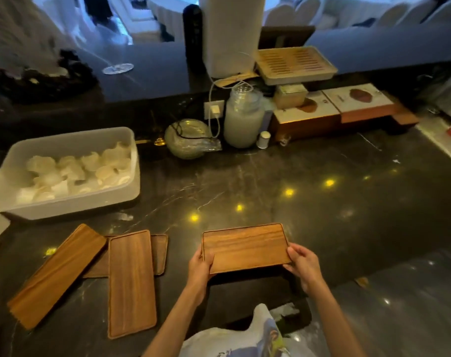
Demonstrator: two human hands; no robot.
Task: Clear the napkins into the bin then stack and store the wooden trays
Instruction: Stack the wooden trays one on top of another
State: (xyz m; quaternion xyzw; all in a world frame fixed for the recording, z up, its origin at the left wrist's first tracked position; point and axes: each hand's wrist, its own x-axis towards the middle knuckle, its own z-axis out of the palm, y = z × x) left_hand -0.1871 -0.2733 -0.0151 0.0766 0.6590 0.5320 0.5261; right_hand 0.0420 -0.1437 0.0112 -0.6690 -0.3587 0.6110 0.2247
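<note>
A rectangular wooden tray (245,247) is held level over the dark counter's front edge. My left hand (200,266) grips its left end and my right hand (303,264) grips its right end. Three more wooden trays lie on the counter to the left: a slanted one (57,275), an upright long one (131,283), and a third (159,253) partly hidden beneath them. No napkins show on any tray.
A white plastic tub (69,202) holding several white cups sits at the back left. Behind stand a glass bowl (187,137), a frosted jar (242,119), boxes (332,106) and a slatted tea tray (295,64). A dark bin (281,318) sits below the counter edge.
</note>
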